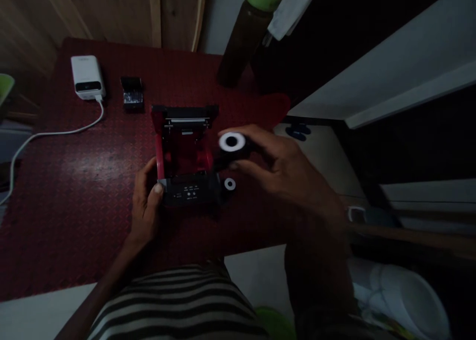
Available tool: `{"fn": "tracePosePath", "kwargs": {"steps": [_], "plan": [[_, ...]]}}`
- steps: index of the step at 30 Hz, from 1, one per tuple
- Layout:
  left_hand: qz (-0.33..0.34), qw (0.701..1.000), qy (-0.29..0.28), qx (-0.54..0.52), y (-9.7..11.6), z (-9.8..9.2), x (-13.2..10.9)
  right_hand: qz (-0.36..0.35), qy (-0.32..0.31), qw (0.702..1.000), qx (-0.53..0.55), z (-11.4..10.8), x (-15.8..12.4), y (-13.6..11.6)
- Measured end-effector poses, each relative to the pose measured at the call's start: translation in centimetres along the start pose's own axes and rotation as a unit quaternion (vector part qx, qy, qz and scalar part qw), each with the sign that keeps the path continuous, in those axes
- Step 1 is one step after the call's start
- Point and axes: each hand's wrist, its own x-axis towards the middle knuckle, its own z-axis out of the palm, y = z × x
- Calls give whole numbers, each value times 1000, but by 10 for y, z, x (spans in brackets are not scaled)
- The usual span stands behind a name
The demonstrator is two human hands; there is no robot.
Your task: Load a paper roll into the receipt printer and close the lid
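At center, an open receipt printer [184, 154] is gripped by the left hand [147, 201], while a paper roll [231, 141] is held in the right hand [277, 164].

A room in a home: wood-plank wall [111, 13], red textured table cover [74, 191], charging power bank [88, 77], drink bottle [241, 42].

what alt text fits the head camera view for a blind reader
The right hand holds a dark roll with a white core beside an open red-lined receipt printer, which the left hand steadies on a red mat. A white ring lies beside it.
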Motion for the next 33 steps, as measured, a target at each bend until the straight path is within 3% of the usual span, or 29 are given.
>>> {"fn": "tracePosePath", "kwargs": {"steps": [4, 8, 14, 18, 24, 33], "plan": [[-10, 1000, -11, -9, 0, -2, -1, -49, -72, 989, -122, 32, 25, -19], [-1, 1000, -10, -18, -2, -1, -1, -13, -120, 958, -261, 63, 45, -34], [1, 1000, -18, -24, -1, -1, -2, 69, -188, 916, -348, 73, 59, -62], [1, 1000, -20, -21, -1, -1, -2, 90, -221, 899, -367, 77, 68, -67], [5, 1000, -10, -17, -1, 0, -1, 67, -247, 905, -339, 85, 78, -50], [2, 1000, -13, -17, -1, -1, -2, 49, -193, 953, -229, 77, 62, -32]]}}
